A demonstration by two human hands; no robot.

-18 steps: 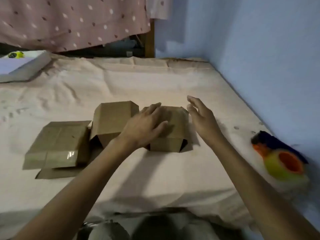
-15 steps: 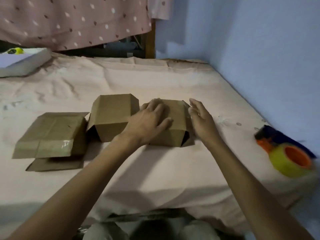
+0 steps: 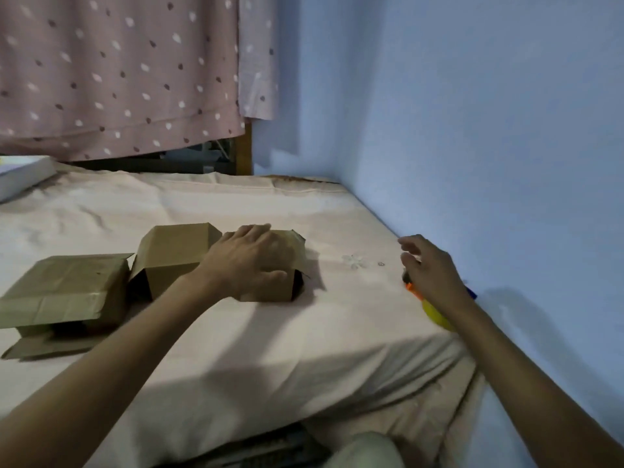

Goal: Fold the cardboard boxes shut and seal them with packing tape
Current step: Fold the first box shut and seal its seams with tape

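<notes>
Three brown cardboard boxes lie in a row on the bed. My left hand point(image 3: 251, 261) presses flat on top of the right box point(image 3: 293, 244), holding its flaps down. The middle box point(image 3: 175, 253) stands beside it with open ends, and the left box point(image 3: 64, 292) has a strip of clear tape and a loose flap beneath. My right hand point(image 3: 430, 268) hovers with relaxed fingers over the tape dispenser point(image 3: 435, 314), an orange and blue holder with a yellow-green roll, mostly hidden behind the hand and wrist.
The bed wears a pale pink sheet point(image 3: 337, 332), and its front edge drops off near me. A blue wall point(image 3: 489, 163) runs along the right side. A white box point(image 3: 20, 175) sits at the far left, under a dotted pink curtain point(image 3: 118, 72).
My right hand has left the right box and swung to the right, over the tape dispenser. My left hand stays pressed on the box. The camera has tilted up and turned right.
</notes>
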